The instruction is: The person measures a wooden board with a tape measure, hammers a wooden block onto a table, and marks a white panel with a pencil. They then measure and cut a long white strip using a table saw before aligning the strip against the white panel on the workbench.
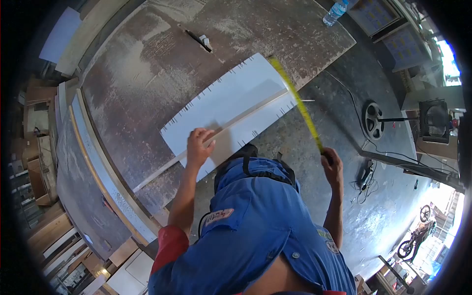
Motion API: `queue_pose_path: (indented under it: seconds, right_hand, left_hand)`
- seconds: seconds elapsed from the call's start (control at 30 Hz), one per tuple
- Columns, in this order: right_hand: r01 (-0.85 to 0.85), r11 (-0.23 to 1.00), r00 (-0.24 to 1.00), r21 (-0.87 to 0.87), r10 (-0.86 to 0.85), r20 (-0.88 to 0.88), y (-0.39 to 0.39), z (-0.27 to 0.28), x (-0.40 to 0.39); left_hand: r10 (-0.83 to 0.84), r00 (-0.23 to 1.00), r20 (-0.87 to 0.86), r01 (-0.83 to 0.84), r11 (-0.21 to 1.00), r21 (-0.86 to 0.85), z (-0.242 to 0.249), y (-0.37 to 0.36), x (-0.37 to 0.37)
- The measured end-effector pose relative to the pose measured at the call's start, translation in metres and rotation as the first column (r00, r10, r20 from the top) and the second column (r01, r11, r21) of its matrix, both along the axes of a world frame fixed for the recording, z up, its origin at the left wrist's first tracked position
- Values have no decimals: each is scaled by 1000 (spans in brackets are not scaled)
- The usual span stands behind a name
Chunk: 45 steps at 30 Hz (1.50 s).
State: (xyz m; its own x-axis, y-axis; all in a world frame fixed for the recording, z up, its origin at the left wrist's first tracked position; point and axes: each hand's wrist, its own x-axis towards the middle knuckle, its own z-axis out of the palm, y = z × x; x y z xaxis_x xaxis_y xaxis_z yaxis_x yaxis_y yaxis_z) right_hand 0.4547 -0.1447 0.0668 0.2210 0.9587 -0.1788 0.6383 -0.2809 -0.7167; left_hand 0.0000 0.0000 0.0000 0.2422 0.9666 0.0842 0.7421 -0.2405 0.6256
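A white board [231,98] with short dark marks along two long edges lies on the brown worktable [118,98]. Across the board runs a long, narrow wooden strip [246,112], its lower left end reaching past the board. My left hand [198,145] is at the strip, thumb and fingers apart, over the board's left part. Out to the right of the board, my right hand [332,164] has its fingers closed on the lower end of a yellow tape measure [306,114]. The extended tape slants up along the board's right end to its top corner.
A black pen-like tool [199,41] lies on the upper table beside a small white object. A water bottle [335,13] stands at the table's upper right corner. Right of the table are a wheel [373,120] and cables on the grey floor. Long panels [105,167] stand at left.
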Motion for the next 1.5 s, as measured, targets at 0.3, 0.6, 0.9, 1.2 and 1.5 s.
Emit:
queue_pose_path:
  seconds: [0.3, 0.6, 0.9, 1.2, 1.5]
  right_hand:
    - [120, 993, 991, 1, -120, -66, 78, -17, 14]
    - [-398, 908, 910, 129, 373, 180, 224, 21, -22]
    - [-851, 518, 525, 82, 842, 128, 304, 3, -158]
    - [-971, 237, 240, 41, 961, 136, 287, -25, -295]
    - [-972, 236, 231, -13, 959, 163, 269, -35, -338]
  left_hand:
    - [23, 994, 109, -29, 998, 50, -22, 83, 78]
    - [649, 694, 311, -716, 667, 206, -17, 47, 46]
    - [982, 188, 30, -949, 174, 262, -53, -19, 31]
    - [965, 251, -74, -953, 260, 154, -41, -13, 42]
    - [956, 288, -56, -952, 292, 89, -34, -8, 34]
